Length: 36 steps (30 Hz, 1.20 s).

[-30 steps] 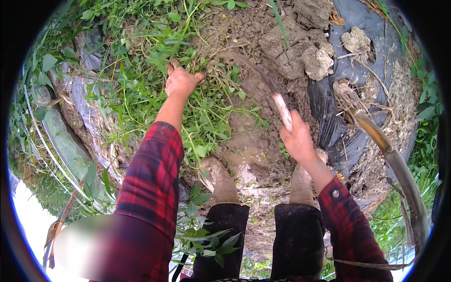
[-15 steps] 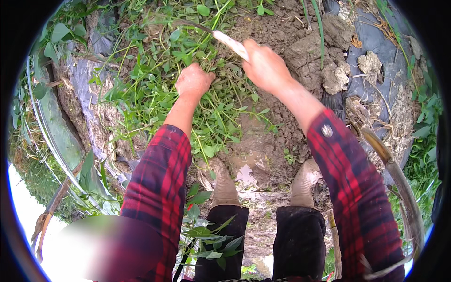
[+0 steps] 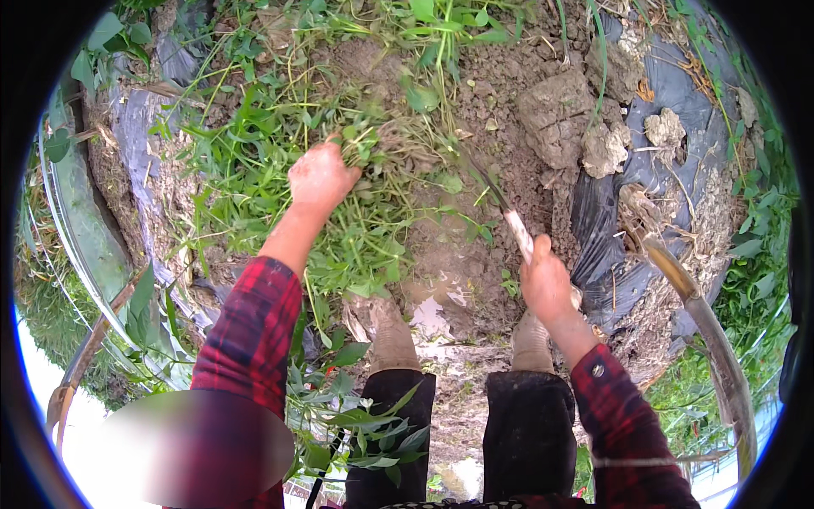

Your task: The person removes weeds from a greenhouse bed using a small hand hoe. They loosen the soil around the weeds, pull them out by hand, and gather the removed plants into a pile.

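Observation:
My right hand is wrapped round the pale handle of a sickle. Its dark, narrow blade points up and to the left, and the tip is blurred beside the loose, uprooted-looking stems. To the left, my left hand is closed on a bunch of green weeds, whose leaves and pale stems stick out past the fingers. More weeds lie and grow thickly around and below that hand. Brown, wet soil shows between the plants and the sickle.
Mud-coated boots stand on the wet ground below, by a small puddle. Black plastic sheeting with dry clods covers the right ridge. Bent poles rise at both sides, and leafy plants stand near my left leg.
My right hand has drawn the sickle down and right, closer to my body. My left hand has shifted left and slightly down with the weeds. More bare soil shows at the top middle.

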Each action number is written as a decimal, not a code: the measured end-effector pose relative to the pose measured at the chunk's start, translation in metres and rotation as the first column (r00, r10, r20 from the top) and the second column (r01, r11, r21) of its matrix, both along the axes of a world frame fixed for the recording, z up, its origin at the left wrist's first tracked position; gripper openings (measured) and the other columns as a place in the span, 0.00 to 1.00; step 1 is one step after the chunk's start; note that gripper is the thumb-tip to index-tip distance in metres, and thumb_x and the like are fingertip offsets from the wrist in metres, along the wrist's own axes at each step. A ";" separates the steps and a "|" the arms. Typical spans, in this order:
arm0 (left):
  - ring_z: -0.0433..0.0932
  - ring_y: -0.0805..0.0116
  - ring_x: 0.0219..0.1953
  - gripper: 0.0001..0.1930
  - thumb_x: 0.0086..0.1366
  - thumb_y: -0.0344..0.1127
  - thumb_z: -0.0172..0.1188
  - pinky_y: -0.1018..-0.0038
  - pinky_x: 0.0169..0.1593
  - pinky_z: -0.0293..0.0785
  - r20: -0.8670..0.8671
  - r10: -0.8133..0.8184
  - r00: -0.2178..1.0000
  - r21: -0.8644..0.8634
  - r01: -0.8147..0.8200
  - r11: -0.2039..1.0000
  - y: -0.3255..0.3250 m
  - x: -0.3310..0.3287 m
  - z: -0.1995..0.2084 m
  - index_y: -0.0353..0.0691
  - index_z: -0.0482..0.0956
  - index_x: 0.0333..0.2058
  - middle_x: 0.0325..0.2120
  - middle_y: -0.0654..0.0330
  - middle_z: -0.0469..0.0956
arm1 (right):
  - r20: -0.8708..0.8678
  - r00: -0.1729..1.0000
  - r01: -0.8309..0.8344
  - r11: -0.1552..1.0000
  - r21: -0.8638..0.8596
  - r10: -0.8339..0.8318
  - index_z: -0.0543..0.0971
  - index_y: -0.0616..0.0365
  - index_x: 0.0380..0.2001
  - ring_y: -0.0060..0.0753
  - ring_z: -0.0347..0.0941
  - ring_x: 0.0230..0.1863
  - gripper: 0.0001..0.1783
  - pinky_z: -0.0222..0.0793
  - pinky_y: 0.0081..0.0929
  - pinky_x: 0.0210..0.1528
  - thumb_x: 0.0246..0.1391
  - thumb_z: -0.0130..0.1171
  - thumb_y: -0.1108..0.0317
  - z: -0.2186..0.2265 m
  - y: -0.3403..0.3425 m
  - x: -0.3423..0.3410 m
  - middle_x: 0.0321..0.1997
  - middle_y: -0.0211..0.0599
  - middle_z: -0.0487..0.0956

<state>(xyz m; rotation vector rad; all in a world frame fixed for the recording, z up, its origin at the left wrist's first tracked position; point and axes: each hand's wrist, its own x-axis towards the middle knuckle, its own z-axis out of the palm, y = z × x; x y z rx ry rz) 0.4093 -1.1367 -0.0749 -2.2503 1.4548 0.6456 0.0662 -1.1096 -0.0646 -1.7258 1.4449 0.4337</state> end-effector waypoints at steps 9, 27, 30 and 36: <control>0.77 0.55 0.38 0.28 0.44 0.42 0.65 0.63 0.42 0.73 0.061 -0.113 0.992 0.122 0.105 0.987 0.011 0.011 0.001 0.43 0.69 0.46 0.36 0.53 0.76 | 0.297 0.927 0.197 0.971 0.137 -0.230 0.61 0.65 0.36 0.57 0.74 0.21 0.13 0.73 0.44 0.24 0.47 0.50 0.76 0.014 0.003 0.022 0.20 0.58 0.74; 0.65 0.54 0.55 0.43 0.44 0.53 0.66 0.60 0.54 0.66 0.134 0.142 0.981 0.156 -0.162 0.974 -0.049 0.038 -0.029 0.37 0.59 0.55 0.55 0.50 0.60 | 0.388 0.916 0.099 0.995 0.031 -0.103 0.67 0.65 0.33 0.58 0.73 0.35 0.11 0.69 0.44 0.38 0.46 0.52 0.72 -0.049 -0.100 0.149 0.30 0.60 0.75; 0.72 0.54 0.48 0.29 0.47 0.50 0.63 0.66 0.52 0.68 0.029 0.256 0.966 0.130 -0.258 0.957 -0.043 0.032 -0.023 0.35 0.73 0.42 0.45 0.47 0.73 | 0.393 0.911 0.134 0.991 0.014 -0.129 0.67 0.65 0.33 0.58 0.73 0.34 0.11 0.69 0.45 0.38 0.46 0.52 0.71 -0.055 -0.110 0.168 0.29 0.59 0.75; 0.73 0.55 0.47 0.22 0.48 0.47 0.60 0.65 0.50 0.69 -0.030 0.239 0.970 0.126 -0.234 0.964 -0.049 0.043 -0.006 0.40 0.77 0.40 0.43 0.50 0.75 | 0.201 0.980 0.005 0.996 -0.088 0.012 0.68 0.65 0.37 0.57 0.74 0.34 0.12 0.70 0.44 0.38 0.48 0.50 0.72 -0.075 -0.117 0.157 0.32 0.58 0.76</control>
